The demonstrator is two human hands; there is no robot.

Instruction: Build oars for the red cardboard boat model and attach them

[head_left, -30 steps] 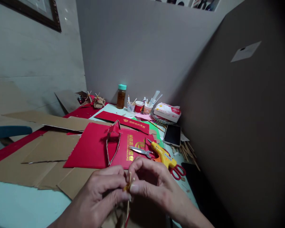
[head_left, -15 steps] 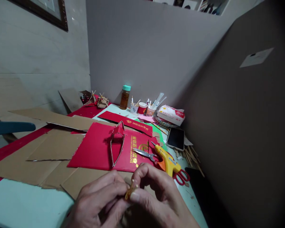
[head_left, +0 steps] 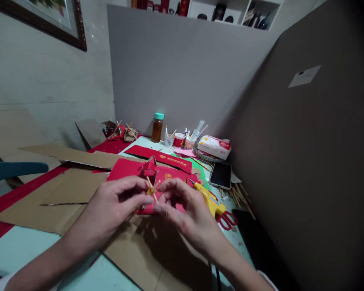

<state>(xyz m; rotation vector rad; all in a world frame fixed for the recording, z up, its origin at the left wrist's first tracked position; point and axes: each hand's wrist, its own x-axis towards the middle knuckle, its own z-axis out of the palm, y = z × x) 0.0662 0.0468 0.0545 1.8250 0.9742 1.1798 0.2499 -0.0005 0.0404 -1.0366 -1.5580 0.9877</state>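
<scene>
A small cross of thin wooden sticks [head_left: 152, 190], bound at its middle with a yellowish band, is held up in front of me. My left hand [head_left: 119, 202] pinches it from the left between thumb and fingers. From the right, the fingertips of my right hand [head_left: 186, 210] close around the stick ends. Behind the hands lies a red cardboard sheet [head_left: 125, 166] with gold print, partly covered by them. On it stands a small folded red cardboard piece [head_left: 149, 166]. A yellow glue gun [head_left: 210, 201] rests just right of my right hand.
Brown cardboard [head_left: 69, 186] spreads over the left side. Red-handled scissors [head_left: 228, 220], a phone [head_left: 221, 175] and loose sticks [head_left: 238, 194] lie at the right. Along the back stand a bottle [head_left: 157, 128], several cups [head_left: 178, 140] and a tissue pack [head_left: 214, 146]. Grey partitions [head_left: 176, 72] close in behind.
Both hands have risen and moved forward over the red cardboard, now covering the metal blades seen there. The crossed sticks show spread out, where earlier only a bunched band and stick tips showed.
</scene>
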